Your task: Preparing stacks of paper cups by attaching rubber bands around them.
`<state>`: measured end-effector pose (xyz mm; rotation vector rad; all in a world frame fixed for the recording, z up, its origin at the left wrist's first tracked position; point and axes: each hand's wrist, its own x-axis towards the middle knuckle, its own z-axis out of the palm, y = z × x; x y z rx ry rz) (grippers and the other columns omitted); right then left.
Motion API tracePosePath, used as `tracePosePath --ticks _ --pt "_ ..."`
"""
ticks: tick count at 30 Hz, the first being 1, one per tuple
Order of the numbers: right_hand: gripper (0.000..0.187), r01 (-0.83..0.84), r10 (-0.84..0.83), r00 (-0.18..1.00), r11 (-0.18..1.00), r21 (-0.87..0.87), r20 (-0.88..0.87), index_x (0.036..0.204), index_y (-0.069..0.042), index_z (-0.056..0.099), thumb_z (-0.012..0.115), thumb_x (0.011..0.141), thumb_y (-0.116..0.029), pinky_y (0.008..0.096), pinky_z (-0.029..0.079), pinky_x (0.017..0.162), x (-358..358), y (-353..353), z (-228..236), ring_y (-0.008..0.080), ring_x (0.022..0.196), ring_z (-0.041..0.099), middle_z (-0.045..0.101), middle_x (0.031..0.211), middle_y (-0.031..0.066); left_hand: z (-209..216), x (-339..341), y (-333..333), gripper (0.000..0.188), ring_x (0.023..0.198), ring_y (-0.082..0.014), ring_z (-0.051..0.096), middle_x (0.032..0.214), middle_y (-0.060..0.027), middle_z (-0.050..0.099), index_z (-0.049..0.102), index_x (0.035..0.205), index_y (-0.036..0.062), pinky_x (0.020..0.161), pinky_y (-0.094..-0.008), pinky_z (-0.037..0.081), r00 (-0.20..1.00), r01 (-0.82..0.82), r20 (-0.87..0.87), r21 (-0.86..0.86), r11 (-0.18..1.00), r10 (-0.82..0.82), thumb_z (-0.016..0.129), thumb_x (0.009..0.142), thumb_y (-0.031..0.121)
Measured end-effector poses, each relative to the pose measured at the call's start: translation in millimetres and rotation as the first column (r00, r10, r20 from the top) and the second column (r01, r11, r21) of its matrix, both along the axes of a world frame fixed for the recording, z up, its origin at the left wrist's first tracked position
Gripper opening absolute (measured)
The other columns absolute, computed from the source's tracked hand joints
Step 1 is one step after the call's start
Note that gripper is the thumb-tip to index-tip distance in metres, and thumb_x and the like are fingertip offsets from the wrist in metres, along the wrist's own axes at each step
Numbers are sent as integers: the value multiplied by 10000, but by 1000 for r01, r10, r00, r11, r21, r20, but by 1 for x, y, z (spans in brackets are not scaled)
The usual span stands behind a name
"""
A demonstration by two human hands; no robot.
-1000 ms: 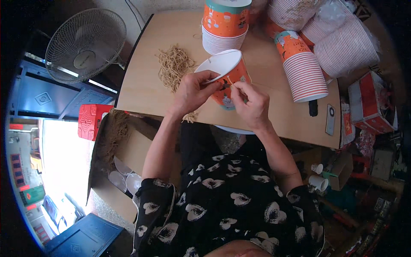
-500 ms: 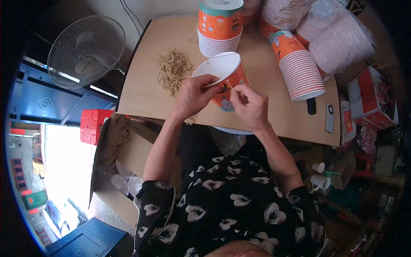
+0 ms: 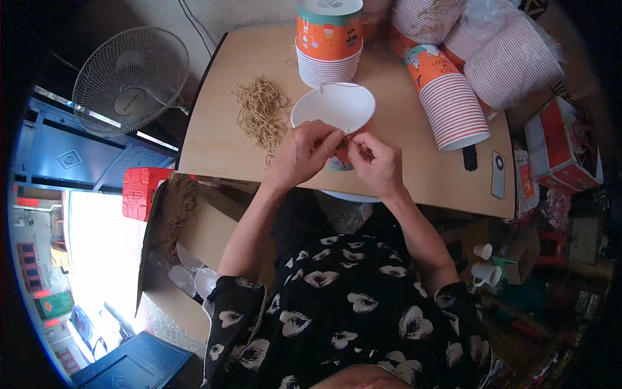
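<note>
A paper bucket point(image 3: 332, 107), white inside and printed orange outside, stands tilted at the table's near side, its opening facing me. My left hand point(image 3: 303, 153) is closed at the bucket's near rim, thumb and forefinger pinched there. Close beside it, my right hand point(image 3: 378, 161) pinches at the same spot, where a thin cord end showed a moment ago; now the fingertips mostly hide it. A short piece of cord point(image 3: 322, 86) shows at the far rim. Left of the bucket lies a tangled heap of tan cords point(image 3: 260, 111).
Behind the bucket rises a stack of nested paper buckets point(image 3: 329, 48). Another stack point(image 3: 453, 107) lies on its side at right, near bagged stacks point(image 3: 515, 68). A phone point(image 3: 497, 175) lies near the right edge. A fan point(image 3: 131, 84) stands left of the table point(image 3: 214, 139).
My hands have come closer together at the near rim, and the cord end has gone out of sight between the fingers. The bucket has turned so its opening faces me more.
</note>
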<state>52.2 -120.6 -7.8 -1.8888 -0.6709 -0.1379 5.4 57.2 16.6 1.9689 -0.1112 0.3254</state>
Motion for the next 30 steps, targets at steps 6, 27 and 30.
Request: tracePosePath --ticks 6,27,30 --pt "63 -5 11 996 997 -74 88 863 -74 660 703 824 -98 333 490 511 -6 -12 1 230 581 663 651 669 101 -3 1 -9 139 773 -246 646 794 -114 681 745 920 59 716 -375 512 999 41 -21 231 972 -37 692 870 177" --pt "156 -206 366 803 911 -357 471 856 -54 680 743 717 -20 368 440 802 51 -40 113 210 739 574 621 710 36 4 28 23 58 807 -181 667 968 -57 709 715 864 62 708 -322 544 924 383 -99 205 901 -370 706 828 107" --pt "140 -232 420 738 893 -385 528 855 -60 685 747 729 -64 371 441 805 46 -20 115 206 801 588 641 764 29 -2 24 23 93 830 -149 669 979 -59 706 678 926 36 670 -279 547 936 340 -107 11 940 -337 665 892 121"
